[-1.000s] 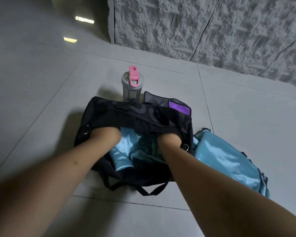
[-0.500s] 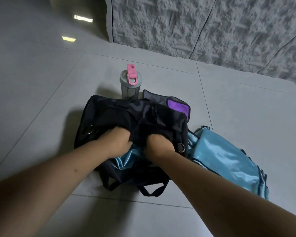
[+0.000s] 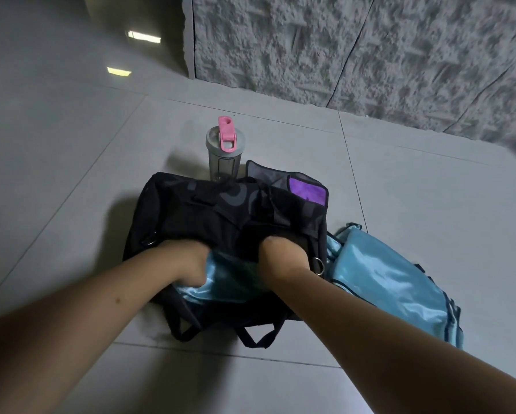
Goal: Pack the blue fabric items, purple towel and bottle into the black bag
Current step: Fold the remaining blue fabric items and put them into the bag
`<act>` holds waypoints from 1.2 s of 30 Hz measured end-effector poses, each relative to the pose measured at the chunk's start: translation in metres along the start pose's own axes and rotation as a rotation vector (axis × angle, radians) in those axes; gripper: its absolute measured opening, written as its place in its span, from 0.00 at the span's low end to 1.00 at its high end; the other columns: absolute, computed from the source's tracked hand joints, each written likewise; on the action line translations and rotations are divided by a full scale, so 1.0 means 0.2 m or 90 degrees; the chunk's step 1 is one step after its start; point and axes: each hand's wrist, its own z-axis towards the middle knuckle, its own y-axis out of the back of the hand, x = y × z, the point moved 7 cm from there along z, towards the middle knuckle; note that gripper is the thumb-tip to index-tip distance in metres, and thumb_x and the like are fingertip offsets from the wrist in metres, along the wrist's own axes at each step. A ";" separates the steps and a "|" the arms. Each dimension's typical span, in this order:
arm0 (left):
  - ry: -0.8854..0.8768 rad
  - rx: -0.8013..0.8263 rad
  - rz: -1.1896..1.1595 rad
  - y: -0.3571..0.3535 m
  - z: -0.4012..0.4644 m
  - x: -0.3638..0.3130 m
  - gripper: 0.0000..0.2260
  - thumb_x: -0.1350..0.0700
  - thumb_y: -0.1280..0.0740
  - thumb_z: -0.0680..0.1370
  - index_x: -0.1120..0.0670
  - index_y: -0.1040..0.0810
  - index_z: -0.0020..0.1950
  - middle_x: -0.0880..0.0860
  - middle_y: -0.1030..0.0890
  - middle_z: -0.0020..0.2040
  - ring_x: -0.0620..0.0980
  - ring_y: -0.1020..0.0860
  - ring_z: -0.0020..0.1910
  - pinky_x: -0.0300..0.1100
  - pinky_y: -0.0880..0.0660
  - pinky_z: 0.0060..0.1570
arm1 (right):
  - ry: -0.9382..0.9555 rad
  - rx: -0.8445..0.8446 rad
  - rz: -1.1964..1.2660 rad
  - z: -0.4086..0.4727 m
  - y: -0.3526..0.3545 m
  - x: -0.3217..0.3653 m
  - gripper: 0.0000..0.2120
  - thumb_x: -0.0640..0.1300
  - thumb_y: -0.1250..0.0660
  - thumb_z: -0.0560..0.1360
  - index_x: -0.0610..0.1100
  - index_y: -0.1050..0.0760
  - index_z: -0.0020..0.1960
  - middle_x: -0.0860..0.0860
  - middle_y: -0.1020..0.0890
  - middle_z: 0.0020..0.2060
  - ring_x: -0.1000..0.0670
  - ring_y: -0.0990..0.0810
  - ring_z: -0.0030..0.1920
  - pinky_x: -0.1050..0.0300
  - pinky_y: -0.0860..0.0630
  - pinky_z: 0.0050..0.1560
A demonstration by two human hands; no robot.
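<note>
You had both hands in the bag (image 3: pixel 221 216): left hand (image 3: pixel 188 264) bunched on the blue fabric (image 3: pixel 221 282), right hand (image 3: pixel 283 255) buried, so its grip I couldn't tell. That satin looked slippery and floppy, so grab big handfuls. Second blue piece (image 3: pixel 385 288) lay at 3 o'clock, bottle (image 3: pixel 224 156) and towel (image 3: pixel 306 191) at 12.

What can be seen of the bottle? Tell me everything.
The bottle stands upright on the grey floor tiles, just behind the black bag, which hides its base. Its body looks like translucent grey plastic with a grey lid and a pink flip cap and carry loop on top. The grey and purple towel lies to its right. Neither hand touches it; whether it touches the bag cannot be told.
</note>
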 end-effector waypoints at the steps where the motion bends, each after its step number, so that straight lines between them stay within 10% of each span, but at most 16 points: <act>1: 0.004 -0.018 -0.021 0.03 0.01 -0.01 0.12 0.53 0.36 0.73 0.53 0.20 0.53 0.51 0.18 0.47 0.53 0.20 0.47 0.43 0.21 0.50 | 0.016 0.007 -0.015 0.01 -0.03 0.01 0.14 0.39 0.38 0.79 0.41 0.22 0.62 0.43 0.19 0.59 0.39 0.20 0.61 0.48 0.24 0.57; 9: 0.069 0.085 -0.080 -0.13 0.11 0.09 0.32 0.35 0.46 0.81 0.51 0.39 0.80 0.54 0.42 0.81 0.55 0.42 0.79 0.47 0.45 0.77 | -0.032 0.078 -0.099 0.07 -0.21 -0.13 0.20 0.47 0.42 0.82 0.44 0.29 0.73 0.43 0.28 0.71 0.38 0.31 0.72 0.41 0.31 0.67; 18: 0.127 -0.074 0.028 0.13 0.14 -0.01 0.22 0.45 0.42 0.83 0.51 0.29 0.74 0.54 0.28 0.74 0.56 0.29 0.71 0.47 0.29 0.67 | 0.012 0.006 0.074 0.12 -0.14 0.00 0.16 0.46 0.38 0.81 0.44 0.24 0.67 0.43 0.23 0.64 0.40 0.25 0.66 0.47 0.29 0.65; 26: 0.113 0.146 -0.133 -0.10 0.22 0.02 0.27 0.44 0.38 0.82 0.58 0.34 0.77 0.57 0.33 0.77 0.57 0.33 0.75 0.47 0.38 0.73 | 0.010 0.187 0.032 0.22 -0.29 -0.02 0.18 0.42 0.44 0.84 0.38 0.28 0.71 0.38 0.25 0.68 0.37 0.27 0.69 0.45 0.30 0.68; 29: 0.088 0.221 -0.177 -0.18 0.25 0.06 0.30 0.42 0.39 0.82 0.59 0.36 0.78 0.57 0.35 0.78 0.56 0.36 0.77 0.47 0.40 0.76 | 0.027 0.216 -0.035 0.25 -0.31 -0.06 0.27 0.51 0.47 0.86 0.40 0.43 0.80 0.39 0.40 0.79 0.39 0.41 0.78 0.44 0.44 0.78; 36: 0.086 0.204 -0.233 -0.22 0.29 0.15 0.43 0.37 0.29 0.74 0.57 0.42 0.80 0.57 0.44 0.81 0.57 0.42 0.79 0.48 0.43 0.77 | 0.085 0.244 -0.053 0.19 -0.31 -0.06 0.29 0.53 0.51 0.86 0.43 0.55 0.82 0.45 0.52 0.82 0.44 0.52 0.81 0.49 0.57 0.78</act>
